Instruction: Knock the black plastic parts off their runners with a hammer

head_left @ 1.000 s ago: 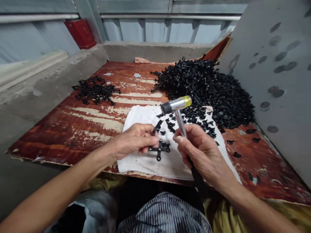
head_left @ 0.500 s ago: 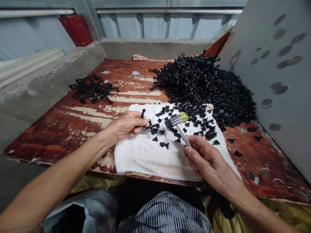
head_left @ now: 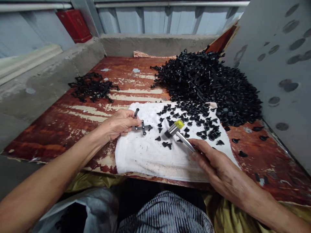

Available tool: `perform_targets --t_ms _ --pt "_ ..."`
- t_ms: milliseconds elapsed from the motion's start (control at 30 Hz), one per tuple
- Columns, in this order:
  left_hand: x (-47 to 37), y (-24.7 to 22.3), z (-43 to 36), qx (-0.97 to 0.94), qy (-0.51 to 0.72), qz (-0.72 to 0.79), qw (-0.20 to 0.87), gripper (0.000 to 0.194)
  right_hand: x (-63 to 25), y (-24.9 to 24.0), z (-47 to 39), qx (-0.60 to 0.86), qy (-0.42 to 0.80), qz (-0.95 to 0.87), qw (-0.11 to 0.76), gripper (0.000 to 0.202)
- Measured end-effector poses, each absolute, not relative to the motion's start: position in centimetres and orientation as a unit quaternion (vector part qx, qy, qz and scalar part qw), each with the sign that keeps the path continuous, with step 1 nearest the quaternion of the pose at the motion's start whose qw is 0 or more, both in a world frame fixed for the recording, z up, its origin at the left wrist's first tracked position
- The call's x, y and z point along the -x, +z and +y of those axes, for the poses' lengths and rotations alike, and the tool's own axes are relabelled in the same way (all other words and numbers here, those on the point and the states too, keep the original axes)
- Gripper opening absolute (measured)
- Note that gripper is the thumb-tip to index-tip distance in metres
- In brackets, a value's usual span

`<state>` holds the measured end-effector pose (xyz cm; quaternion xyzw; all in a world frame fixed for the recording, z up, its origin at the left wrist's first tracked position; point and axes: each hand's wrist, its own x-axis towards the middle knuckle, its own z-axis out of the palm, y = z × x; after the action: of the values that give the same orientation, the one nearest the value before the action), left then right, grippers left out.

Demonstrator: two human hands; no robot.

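Bare forearms reach in from both lower corners; the right hand (head_left: 206, 155) closes round the hammer (head_left: 175, 128), its head tilted over the white cloth. Left hand (head_left: 121, 123), left of centre, pinches the black jointed piece (head_left: 143, 127), which projects rightward past the fingertips. Since the previous frame, it sits slightly farther left.

The right hand (head_left: 210, 158) hides the grip of the hammer (head_left: 185, 140); the six o'clock edge crops the shirt (head_left: 166, 213).
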<state>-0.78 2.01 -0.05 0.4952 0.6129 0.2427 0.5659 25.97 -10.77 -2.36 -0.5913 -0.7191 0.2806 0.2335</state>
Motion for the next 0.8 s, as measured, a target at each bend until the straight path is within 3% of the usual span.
perform_targets --t_ms 567,800 --pt "1.1 0.8 2.8 -0.519 0.241 0.577 0.583 0.020 -26.5 -1.7 -12.6 0.631 0.315 -0.631 0.324 0.022" --pt "0.8 0.1 2.6 -0.518 0.214 0.596 0.575 0.021 -26.1 -2.0 -12.4 0.639 0.383 -0.572 0.344 0.022"
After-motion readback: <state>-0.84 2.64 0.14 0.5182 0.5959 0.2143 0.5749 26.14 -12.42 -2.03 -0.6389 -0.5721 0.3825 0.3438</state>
